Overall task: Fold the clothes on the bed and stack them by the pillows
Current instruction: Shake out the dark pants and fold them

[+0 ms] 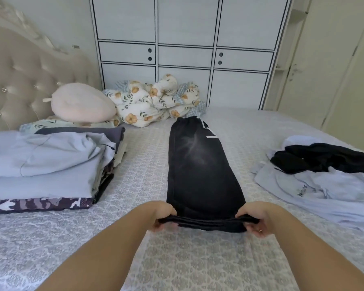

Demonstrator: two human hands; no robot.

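Trousers (200, 164): black, lengthwise mid-bed (135, 164), near hem lifted.
Left hand (163, 217): pinching hem's left corner.
Right hand (254, 220): pinching right corner.
Stack (51, 164): folded, left, by pillow (82, 106).

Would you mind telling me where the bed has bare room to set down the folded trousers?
Bare sheet lies between the folded stack and the black trousers, and along the near edge beneath both forearms. The right side is crowded with unfolded clothes; the head end holds the pink pillow and floral quilt.
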